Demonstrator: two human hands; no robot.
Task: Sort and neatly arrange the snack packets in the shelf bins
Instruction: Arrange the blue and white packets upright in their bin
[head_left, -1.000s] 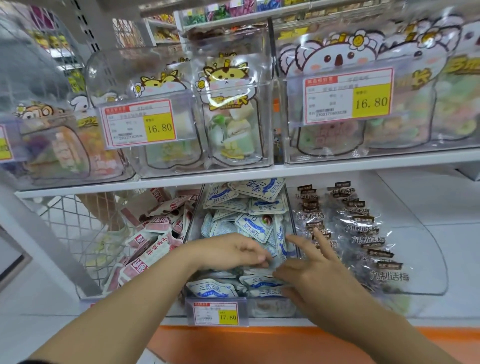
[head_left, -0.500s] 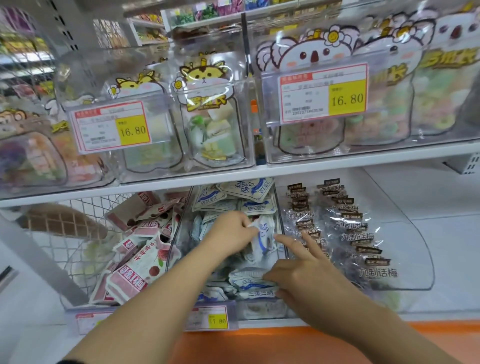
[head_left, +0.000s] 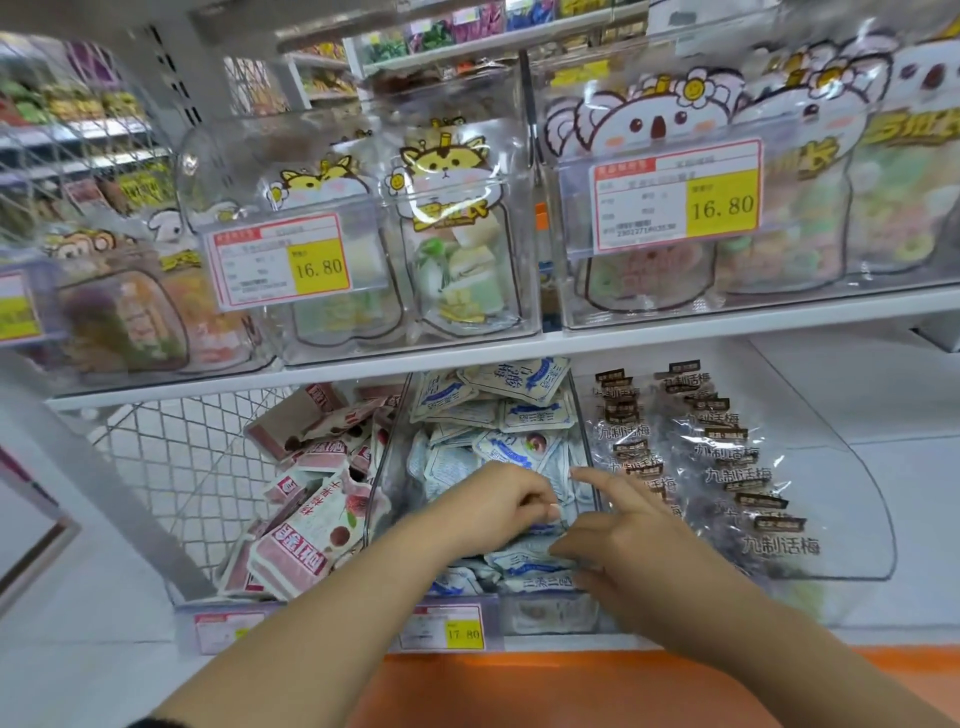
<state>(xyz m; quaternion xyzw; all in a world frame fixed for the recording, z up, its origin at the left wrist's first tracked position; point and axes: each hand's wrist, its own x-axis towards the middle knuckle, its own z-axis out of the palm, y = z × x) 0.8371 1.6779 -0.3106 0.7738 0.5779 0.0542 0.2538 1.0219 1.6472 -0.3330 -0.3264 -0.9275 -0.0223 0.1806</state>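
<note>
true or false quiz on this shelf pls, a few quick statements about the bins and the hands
1. The left hand and the right hand both reach into the middle bin of blue and white packets. True.
2. The pink packets lie right of the hands. False: the pink packets lie left of them.
3. The middle bin's price tag reads 17.80. True.
4. The upper tags read 12.50. False: the upper tags read 16.80.
5. Clear packets with dark labels lie right of the middle bin. True.

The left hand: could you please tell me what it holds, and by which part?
The left hand seems to pinch a white-and-blue snack packet by an edge; the grip is partly hidden.
</note>
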